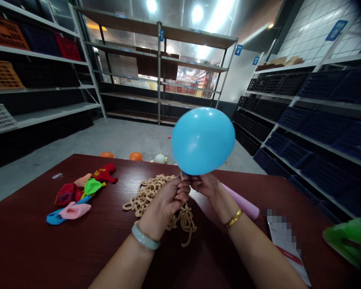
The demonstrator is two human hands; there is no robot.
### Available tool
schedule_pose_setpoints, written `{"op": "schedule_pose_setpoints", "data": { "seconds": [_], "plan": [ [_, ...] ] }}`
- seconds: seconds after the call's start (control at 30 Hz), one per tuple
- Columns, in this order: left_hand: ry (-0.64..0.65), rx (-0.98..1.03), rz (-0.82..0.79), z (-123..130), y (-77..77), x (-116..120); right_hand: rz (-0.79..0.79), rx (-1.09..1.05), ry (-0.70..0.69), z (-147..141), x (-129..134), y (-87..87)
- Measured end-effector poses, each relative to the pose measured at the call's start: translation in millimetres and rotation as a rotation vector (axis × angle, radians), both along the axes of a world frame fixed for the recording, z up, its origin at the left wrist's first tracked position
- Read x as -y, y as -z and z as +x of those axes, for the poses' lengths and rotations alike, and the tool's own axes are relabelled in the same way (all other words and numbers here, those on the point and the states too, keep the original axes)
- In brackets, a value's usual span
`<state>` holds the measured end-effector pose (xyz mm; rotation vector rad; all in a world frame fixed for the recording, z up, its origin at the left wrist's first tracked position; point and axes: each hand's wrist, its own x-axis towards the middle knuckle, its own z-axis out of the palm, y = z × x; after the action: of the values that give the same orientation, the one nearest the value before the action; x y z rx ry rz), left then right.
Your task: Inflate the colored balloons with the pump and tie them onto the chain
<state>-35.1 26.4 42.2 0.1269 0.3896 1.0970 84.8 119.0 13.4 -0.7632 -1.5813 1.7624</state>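
An inflated blue balloon (pixel 203 140) stands above my two hands, neck downward. My right hand (pixel 207 185) pinches it at the neck. Pressed close beside it, my left hand (pixel 174 194) has its fingers closed, and a bit of beige cord shows at its fingertips by the neck. The exact grip at the neck is hidden by the fingers. Behind and under my left hand lies a tangled heap of beige cord (pixel 152 190), some loops hanging down below the hands.
Several limp balloons (pixel 75 209) lie on the left of the dark red table (pixel 87 257). A pink roll (pixel 243 202), a phone-like flat object (pixel 287 249) and a green item (pixel 349 239) are on the right. Orange balloons (pixel 135 156) rest beyond the far edge. Shelves (pixel 159 72) surround the room.
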Motion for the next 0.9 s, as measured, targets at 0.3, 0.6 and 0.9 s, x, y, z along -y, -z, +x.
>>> {"op": "schedule_pose_setpoints", "data": {
  "seconds": [0.3, 0.6, 0.9],
  "plan": [
    [-0.208, -0.357, 0.202, -17, 8.4, -11, -0.189, -0.108, 0.186, -2, 33, 3.3],
    [-0.659, -1.105, 0.357, -8, 38.4, -27, 0.968, 0.211, 0.499, -4, 69, -14.0],
    [-0.659, -0.935, 0.485, 11, 40.0, -23, 1.085, 0.09, 0.398, 11, 72, -20.6]
  ]
}}
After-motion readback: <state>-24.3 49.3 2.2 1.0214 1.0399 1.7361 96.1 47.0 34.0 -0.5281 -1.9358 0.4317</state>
